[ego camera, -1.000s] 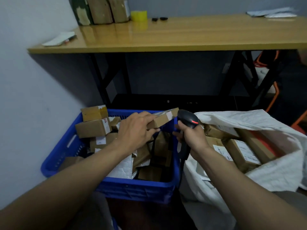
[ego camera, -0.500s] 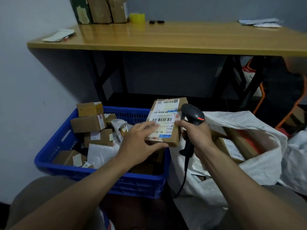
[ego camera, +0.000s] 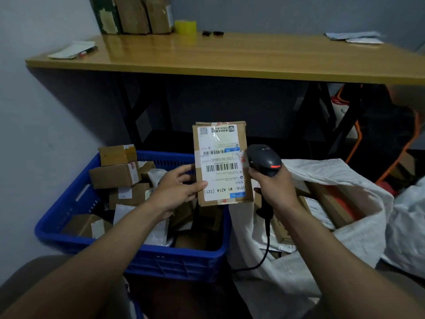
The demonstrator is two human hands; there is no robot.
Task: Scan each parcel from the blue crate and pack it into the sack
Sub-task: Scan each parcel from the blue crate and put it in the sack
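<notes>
The left hand (ego camera: 177,192) holds a flat cardboard parcel (ego camera: 222,163) upright by its lower left edge, thumb across the front of the white label and fingers behind the box, so the parcel stands above and to the right of the hand with its barcodes facing the camera. The parcel is lifted over the right rear corner of the blue crate (ego camera: 69,217), touching neither the crate nor the sack. The right hand (ego camera: 274,187) is wrapped round the grip of a black barcode scanner (ego camera: 264,161), whose head sits just beside the parcel's right edge; its cable (ego camera: 264,254) hangs down in front of the sack. The crate holds a jumble of small brown boxes (ego camera: 115,174) and white mailers. Right of it the white sack (ego camera: 358,203) lies open with several parcels inside. Behind stands a wooden table (ego camera: 230,56) with boxes and a roll of yellow tape (ego camera: 185,27) on it.
</notes>
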